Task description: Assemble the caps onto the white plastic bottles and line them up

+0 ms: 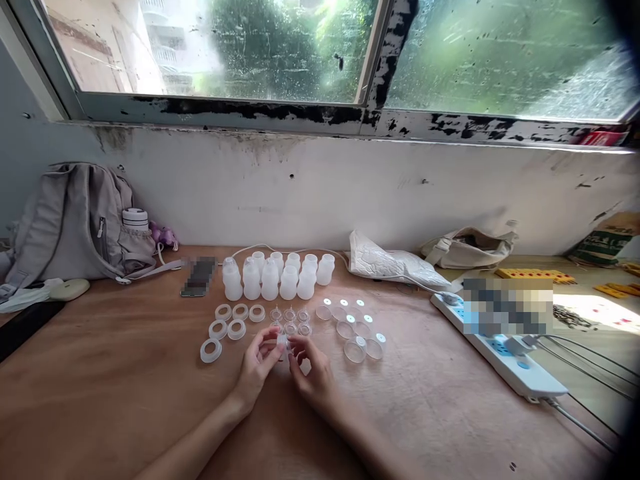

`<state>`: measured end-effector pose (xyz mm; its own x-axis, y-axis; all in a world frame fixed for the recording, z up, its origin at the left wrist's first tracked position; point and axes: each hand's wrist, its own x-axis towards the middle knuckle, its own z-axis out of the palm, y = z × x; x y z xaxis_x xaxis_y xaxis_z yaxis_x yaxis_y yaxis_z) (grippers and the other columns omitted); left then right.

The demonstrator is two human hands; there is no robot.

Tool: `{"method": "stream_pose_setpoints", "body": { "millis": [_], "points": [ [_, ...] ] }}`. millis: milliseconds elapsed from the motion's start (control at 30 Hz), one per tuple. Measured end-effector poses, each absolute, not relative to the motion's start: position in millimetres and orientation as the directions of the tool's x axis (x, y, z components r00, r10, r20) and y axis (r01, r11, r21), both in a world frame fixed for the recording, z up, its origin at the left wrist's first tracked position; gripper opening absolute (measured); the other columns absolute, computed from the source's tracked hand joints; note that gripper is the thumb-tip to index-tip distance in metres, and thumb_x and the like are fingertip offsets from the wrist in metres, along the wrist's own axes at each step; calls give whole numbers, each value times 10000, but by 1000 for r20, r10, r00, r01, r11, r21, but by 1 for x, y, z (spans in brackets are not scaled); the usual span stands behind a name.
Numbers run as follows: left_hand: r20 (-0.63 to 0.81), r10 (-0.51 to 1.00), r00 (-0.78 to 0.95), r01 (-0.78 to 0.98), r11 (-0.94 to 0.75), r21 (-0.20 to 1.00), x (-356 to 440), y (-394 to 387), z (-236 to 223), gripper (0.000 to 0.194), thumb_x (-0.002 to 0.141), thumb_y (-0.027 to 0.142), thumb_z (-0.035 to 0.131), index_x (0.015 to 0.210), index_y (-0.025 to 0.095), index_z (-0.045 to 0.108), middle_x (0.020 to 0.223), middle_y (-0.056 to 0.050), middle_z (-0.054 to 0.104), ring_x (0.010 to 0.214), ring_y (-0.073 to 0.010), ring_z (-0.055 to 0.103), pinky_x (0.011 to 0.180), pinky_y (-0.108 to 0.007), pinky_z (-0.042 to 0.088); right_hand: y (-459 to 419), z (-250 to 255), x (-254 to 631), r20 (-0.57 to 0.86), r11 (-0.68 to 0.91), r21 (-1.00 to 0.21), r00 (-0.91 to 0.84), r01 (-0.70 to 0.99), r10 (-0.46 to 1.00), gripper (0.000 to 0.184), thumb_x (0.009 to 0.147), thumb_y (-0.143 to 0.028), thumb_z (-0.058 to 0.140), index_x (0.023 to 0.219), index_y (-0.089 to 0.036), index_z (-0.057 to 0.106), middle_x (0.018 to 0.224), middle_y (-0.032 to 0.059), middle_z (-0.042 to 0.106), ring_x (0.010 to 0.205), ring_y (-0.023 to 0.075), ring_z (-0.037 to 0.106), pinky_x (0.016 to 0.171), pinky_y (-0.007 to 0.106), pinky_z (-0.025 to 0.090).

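Observation:
My left hand [257, 368] and my right hand [313, 372] meet over the middle of the table. A small translucent plastic piece [282, 341] sits between their fingertips, turned on its side and partly covered by the fingers, both hands closed on it. Just beyond the fingers are several clear teat-shaped pieces [290, 314] in rows. To their left lie several white screw rings [218, 329]. On the right are several clear round caps [355, 351], each with a small white tab. Behind these stand several frosted white bottles [270, 283] in a cluster, the front ones with something clear on top.
A phone [199, 277] lies left of the bottles. A grey backpack [83, 220] rests at the far left. White plastic packaging [390, 260] lies against the wall. A power strip [500, 350] with plugged-in cables runs along the right; a beige bag [470, 248] sits behind it.

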<state>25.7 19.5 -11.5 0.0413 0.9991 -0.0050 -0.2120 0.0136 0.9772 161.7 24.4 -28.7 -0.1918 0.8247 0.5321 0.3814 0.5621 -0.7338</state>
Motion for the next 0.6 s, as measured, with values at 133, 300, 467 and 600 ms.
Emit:
{"method": "stream_pose_setpoints", "body": {
  "millis": [133, 300, 467, 600],
  "points": [
    [19, 995, 94, -203, 1, 979, 24, 15, -7, 321, 734, 304, 605, 1015, 173, 521, 1005, -59, 606, 978, -189, 549, 866, -297, 422, 19, -20, 161, 487, 525, -809, -198, 265, 851, 261, 767, -111, 458, 1012, -198, 473, 840, 53, 608, 726, 147, 594, 643, 266, 502],
    [47, 987, 152, -210, -14, 978, 25, 16, -11, 288, 749, 283, 592, 998, 167, 506, 945, -56, 628, 928, -183, 576, 832, -296, 441, 17, -16, 161, 353, 380, -915, -191, 134, 916, 187, 779, -141, 468, 955, -196, 498, 810, 49, 622, 670, 144, 593, 598, 273, 503],
    [64, 987, 147, -163, -40, 986, 24, 18, -13, 284, 748, 303, 589, 989, 162, 532, 953, -61, 633, 941, -191, 573, 821, -289, 447, 21, -17, 159, 171, 158, -985, -231, -73, 958, 157, 788, -221, 504, 940, -193, 476, 727, 17, 621, 460, 84, 512, 439, 214, 432],
    [83, 987, 137, -56, -76, 995, 22, 19, -14, 300, 776, 352, 539, 1005, 162, 576, 1036, -79, 611, 980, -212, 550, 795, -285, 453, 24, -14, 161, 143, 107, -984, -277, -141, 950, 211, 787, -273, 526, 968, -195, 451, 758, 17, 623, 456, 82, 526, 461, 226, 440]
  ]
}}
